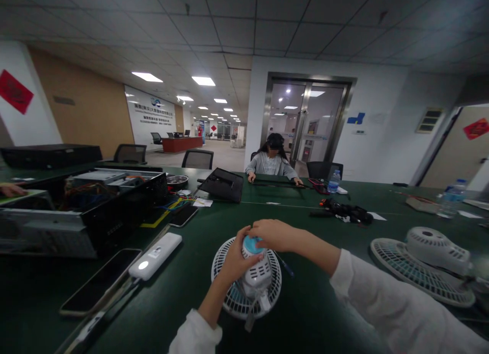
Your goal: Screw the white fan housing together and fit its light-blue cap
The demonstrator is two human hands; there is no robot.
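Observation:
A small white desk fan [248, 280] lies face down on the green table [305, 313] in front of me, its round grille against the tabletop and its motor housing up. My left hand [234, 260] is wrapped round the housing from the left. My right hand [275, 234] is closed over the light blue cap [251, 244] on top of the housing, fingers curled down on it.
A second white fan [424, 265] lies at the right. At the left stand an open computer case [76, 211], a white power bank [155, 255] and a dark phone [100, 281]. A person sits across the table at a dark frame [277, 183]. Black tools [346, 211] lie beyond.

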